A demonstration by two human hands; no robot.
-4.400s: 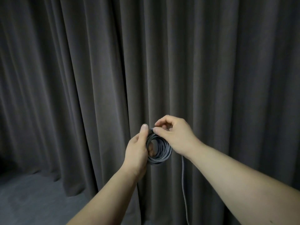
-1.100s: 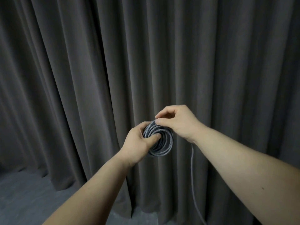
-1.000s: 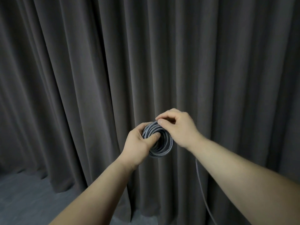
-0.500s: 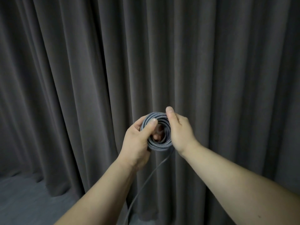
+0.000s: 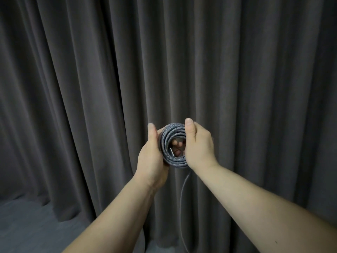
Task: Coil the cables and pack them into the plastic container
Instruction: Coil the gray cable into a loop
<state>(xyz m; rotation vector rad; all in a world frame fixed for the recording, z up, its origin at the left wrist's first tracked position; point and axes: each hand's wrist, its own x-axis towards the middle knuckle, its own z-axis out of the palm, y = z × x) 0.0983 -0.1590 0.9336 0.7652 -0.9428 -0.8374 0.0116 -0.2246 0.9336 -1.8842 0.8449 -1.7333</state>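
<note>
1. Right in the middle of the view, a little toward 6 o'clock, two hands hold up a gray cable (image 5: 173, 146) that is wound into a round ring with many loops.
2. Most of the winding looks done. One loose tail (image 5: 182, 194) hangs down from the ring at 6 o'clock and runs out of view, so I think there is more cable to wind on.
3. No plastic container shows anywhere. The packing part is not done yet, and I cannot tell where the box is.
4. At 9 o'clock of the ring sits the left hand (image 5: 151, 157). Its thumb stands straight up along the ring's outer edge and its palm cups the ring from that side. Its other fingers go behind the ring and are mostly hidden.
5. At 3 o'clock of the ring sits the right hand (image 5: 198, 148). Its thumb lies over the front of the loops near the top, and its fingers curl round the back, so it grips the ring.
6. Through the hole in the ring you can see a few fingertips (image 5: 177, 152) and a small shiny bit, maybe the plug end, but it is too small to be sure.
7. Behind it all hangs a dark curtain (image 5: 255, 88), with gray floor (image 5: 36, 225) at 7 o'clock.
</note>
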